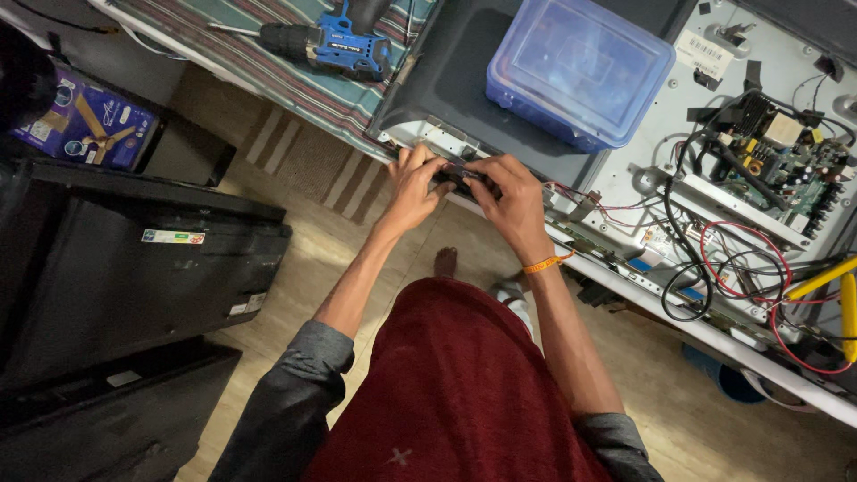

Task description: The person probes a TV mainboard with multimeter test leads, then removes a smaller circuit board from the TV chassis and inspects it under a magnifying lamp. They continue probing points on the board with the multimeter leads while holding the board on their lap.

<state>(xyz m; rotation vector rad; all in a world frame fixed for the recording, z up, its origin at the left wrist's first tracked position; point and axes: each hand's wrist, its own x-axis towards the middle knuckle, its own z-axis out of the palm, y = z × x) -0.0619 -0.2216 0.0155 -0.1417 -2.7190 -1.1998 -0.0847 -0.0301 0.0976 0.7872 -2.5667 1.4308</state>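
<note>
A tiled floor (295, 268) lies below a bench. Left hand (412, 186) and right hand (509, 201) both pinch a small dark part (457, 173) at the opened TV's (625, 178) near edge. Beyond sit a blue tub (580, 67) and drill (335, 45).

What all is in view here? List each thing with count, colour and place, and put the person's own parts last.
small dark part: one, black, at the near edge of the opened television, held between both hands
opened television: one, grey metal back, face down on the table, upper right
circuit board: one, green, far right on the television back
wires: several, red and black, looped at right
plastic box: one, clear blue, on the dark rear cover
cordless drill: one, blue and black, on the striped cloth, top
pliers handles: two, yellow, right edge
dark televisions: two, black, left
cardboard box: one, purple, upper left
wristband: one, orange, right wrist
left hand: one, gripping the part
right hand: one, gripping the part
</note>
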